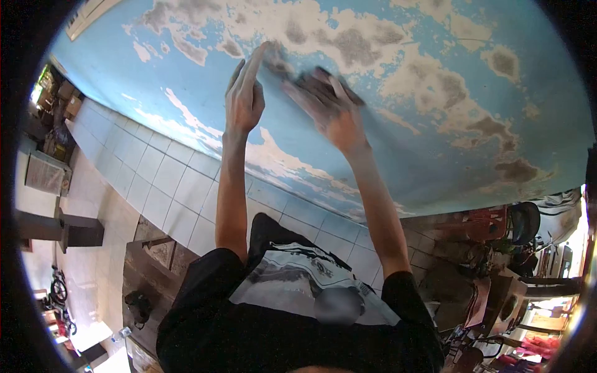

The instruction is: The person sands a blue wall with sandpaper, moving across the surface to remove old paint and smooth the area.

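Left hand (pixel 244 102): opens, fingers extended, near the blue wall (pixel 429 155). Right hand (pixel 333 112): holds a dark flat item (pixel 354 96), blurred, at the same surface, just beside pale, peeling patches (pixel 357 46). Below: runs to white floor tiles (pixel 149 163). Lower right: includes a red chair (pixel 488 224).

— Please, what colour is the shirt (pixel 280 339)?
— It is black, with a grey and white print (pixel 283 286).
— And the left sleeve (pixel 214 267)?
— Also black, short, finishing well apart from the left hand (pixel 244 105).
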The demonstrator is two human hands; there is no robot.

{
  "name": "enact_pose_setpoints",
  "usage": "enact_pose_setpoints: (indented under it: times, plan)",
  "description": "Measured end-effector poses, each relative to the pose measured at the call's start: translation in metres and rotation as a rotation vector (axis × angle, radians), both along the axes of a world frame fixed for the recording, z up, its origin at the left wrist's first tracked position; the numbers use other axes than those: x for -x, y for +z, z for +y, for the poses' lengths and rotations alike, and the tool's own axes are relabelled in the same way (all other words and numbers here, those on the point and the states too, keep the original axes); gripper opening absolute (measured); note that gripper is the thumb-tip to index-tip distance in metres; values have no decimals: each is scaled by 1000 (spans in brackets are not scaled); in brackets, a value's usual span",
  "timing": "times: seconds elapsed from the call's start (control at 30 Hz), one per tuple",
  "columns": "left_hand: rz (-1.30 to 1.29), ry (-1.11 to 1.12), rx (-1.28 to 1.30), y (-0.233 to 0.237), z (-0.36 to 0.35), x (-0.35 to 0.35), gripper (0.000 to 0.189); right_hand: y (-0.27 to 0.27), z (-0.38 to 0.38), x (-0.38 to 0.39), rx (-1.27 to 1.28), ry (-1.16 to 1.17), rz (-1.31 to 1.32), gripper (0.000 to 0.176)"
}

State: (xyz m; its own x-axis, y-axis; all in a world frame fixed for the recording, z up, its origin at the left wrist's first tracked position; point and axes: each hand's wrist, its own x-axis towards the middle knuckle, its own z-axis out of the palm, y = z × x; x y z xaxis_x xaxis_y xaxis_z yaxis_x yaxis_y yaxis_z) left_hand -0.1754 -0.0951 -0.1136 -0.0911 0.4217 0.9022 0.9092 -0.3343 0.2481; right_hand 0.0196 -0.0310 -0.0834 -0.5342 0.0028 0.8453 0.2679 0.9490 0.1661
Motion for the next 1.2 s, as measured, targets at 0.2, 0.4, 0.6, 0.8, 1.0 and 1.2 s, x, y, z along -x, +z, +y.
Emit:
enact_pose_setpoints:
  times: [0.2, 0.4, 0.6, 0.8, 1.0, 1.2]
  plan:
    - [-27, -15, -72, -1, 3, 5, 63, -65, 1, -106, 124, -208, -234, 64]
    - [4, -43, -146, 3, 14, 18, 56, -11, -1, -7, 119, -136, -311, 66]
    - [-17, -83, -270, 5, 26, 49, 52, -17, -2, 3, -145, -322, -222, 52]
    - [-23, -70, -159, 4, 28, 53, 56, -18, -5, -9, 206, -136, -11, 41]
    - [27, -159, -187, 10, 41, 41, 56, -9, -3, 25, 21, -172, -6, 47]
    - [-15, -48, -422, 12, 73, 33, 44, -61, 29, -22, 522, -465, -25, 51]
